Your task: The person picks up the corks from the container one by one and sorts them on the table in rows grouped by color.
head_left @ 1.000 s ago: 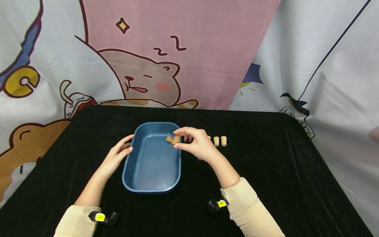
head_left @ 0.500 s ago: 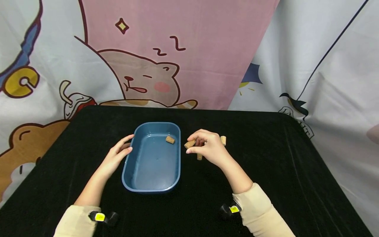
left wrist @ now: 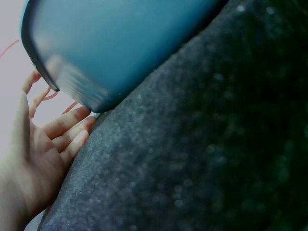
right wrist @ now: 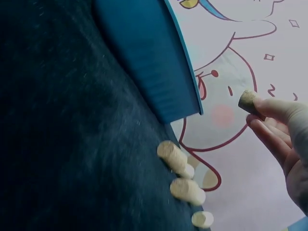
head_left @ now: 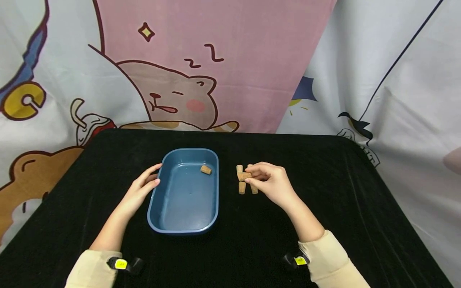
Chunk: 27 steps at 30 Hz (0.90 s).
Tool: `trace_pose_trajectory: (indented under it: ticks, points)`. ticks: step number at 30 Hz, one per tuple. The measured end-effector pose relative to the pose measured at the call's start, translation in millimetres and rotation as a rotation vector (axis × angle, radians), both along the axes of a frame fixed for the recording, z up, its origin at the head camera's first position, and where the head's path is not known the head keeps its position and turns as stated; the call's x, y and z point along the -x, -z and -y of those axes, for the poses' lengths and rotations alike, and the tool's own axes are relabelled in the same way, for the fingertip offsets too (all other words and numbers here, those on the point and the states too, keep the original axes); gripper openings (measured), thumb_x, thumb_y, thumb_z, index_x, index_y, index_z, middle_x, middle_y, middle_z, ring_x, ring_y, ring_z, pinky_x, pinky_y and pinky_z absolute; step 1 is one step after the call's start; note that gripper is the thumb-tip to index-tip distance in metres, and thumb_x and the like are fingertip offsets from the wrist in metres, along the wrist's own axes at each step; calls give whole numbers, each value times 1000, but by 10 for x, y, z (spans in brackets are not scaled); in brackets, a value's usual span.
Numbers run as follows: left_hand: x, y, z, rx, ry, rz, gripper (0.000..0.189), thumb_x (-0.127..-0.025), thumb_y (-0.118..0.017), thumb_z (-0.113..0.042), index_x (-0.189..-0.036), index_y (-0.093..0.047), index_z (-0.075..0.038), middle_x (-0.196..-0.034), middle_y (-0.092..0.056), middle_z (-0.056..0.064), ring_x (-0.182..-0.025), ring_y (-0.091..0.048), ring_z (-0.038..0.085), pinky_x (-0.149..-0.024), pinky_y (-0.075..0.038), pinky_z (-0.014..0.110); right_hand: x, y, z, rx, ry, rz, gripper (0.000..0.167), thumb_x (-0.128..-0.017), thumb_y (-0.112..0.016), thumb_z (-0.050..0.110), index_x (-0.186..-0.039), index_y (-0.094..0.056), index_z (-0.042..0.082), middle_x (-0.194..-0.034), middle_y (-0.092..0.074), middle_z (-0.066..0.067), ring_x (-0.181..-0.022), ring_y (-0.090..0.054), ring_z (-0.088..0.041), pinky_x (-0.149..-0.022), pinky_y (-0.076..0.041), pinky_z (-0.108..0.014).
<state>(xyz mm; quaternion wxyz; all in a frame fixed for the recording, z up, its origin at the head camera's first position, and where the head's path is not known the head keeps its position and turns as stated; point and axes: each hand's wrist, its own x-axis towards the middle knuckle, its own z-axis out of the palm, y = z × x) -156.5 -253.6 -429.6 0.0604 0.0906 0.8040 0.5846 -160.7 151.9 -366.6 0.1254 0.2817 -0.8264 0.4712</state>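
A blue plastic tray (head_left: 191, 208) stands on the black cloth, with one cork stopper (head_left: 206, 170) lying in its far right part. My left hand (head_left: 142, 190) rests against the tray's left rim; in the left wrist view its fingertips touch the outer wall. To the right of the tray, my right hand (head_left: 275, 184) pinches a cork stopper (right wrist: 249, 102) between thumb and fingers, holding it above the cloth. Around and below it stand several more corks, among them a far cork (head_left: 239, 169), a near cork (head_left: 242, 188) and another (head_left: 254, 189). The hand partly hides some.
A black cloth (head_left: 324, 224) covers the table. Behind its far edge hangs a cartoon-printed curtain (head_left: 252, 60). Dark wrist cameras (head_left: 126, 264) are strapped at both sleeves.
My right hand has moved right, out from over the tray, carrying the cork to above the standing corks. The other cork stays in the tray. My left hand keeps its place.
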Motion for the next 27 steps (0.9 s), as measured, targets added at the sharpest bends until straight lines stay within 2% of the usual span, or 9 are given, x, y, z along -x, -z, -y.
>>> trace_pose_trajectory:
  ticks: [7,13,16,20,27]
  points:
    - [0,1,0,1,-4,5,56,-102,-46,-34,-151,-27,-19,-141,-40,26,-121,-46,42,-95,-39,58,-79,59,-176,-2,44,-55,21,-77,-77,-4,-95,-73,5,-99,-69,-5,-80,-68,-14,-67,-55,-24]
    - [-5,-2,-5,15,-10,14,56,-101,-46,-36,-152,-27,-20,-141,-40,26,-121,-47,42,-95,-40,59,-102,155,-302,-40,154,-176,22,-69,-85,1,-83,-71,10,-86,-68,6,-74,-63,-9,-60,-53,-24]
    - [-2,-5,-11,21,-11,11,57,-101,-46,-36,-152,-27,-20,-141,-40,26,-121,-46,42,-94,-40,59,-112,216,-345,-48,187,-209,24,-66,-86,0,-78,-68,10,-81,-65,7,-70,-61,-9,-57,-51,-23]
    - [-3,-9,-16,19,-10,8,56,-101,-46,-36,-152,-27,-20,-142,-40,25,-121,-47,42,-94,-40,59,-121,278,-380,-63,214,-208,25,-66,-86,0,-75,-66,11,-79,-62,7,-69,-60,-8,-57,-51,-23]
    - [-1,-12,-18,18,-14,13,57,-101,-46,-36,-152,-26,-20,-141,-40,25,-121,-47,42,-95,-40,59,-115,399,-425,-89,270,-115,24,-67,-86,5,-73,-65,14,-76,-59,7,-67,-59,-7,-56,-52,-23]
